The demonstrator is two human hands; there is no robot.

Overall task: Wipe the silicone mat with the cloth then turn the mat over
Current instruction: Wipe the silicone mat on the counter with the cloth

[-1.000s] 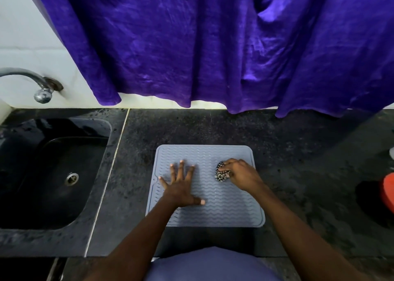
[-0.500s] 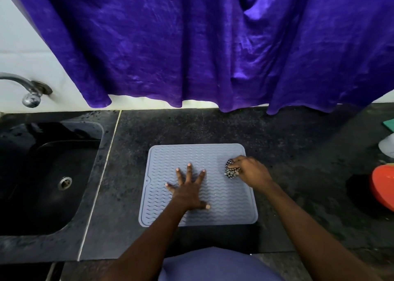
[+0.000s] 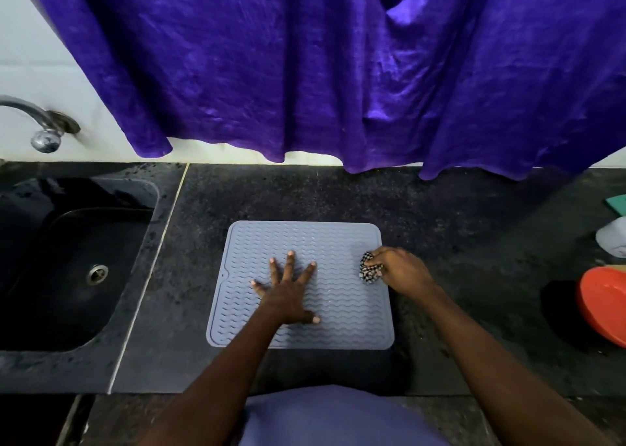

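Observation:
A grey silicone mat [image 3: 321, 242] with wavy ridges lies flat on the dark stone counter. My left hand [image 3: 288, 293] presses palm-down on the mat's middle, fingers spread. At the mat's right edge my right hand [image 3: 403, 269] is closed around a balled-up black-and-white checked cloth [image 3: 369, 271], which touches the mat surface. Most of the cloth is hidden inside the fist.
A black sink [image 3: 67, 269] with a metal tap [image 3: 44, 130] is at the left. A purple curtain [image 3: 338, 66] hangs over the back wall. At the right edge stand a red bowl [image 3: 606, 303], a white container [image 3: 614, 242] and a green item [image 3: 618, 205].
My right hand has slid the cloth from the mat's middle out to its right edge. The left hand stays pressed on the mat. The camera view shifted slightly.

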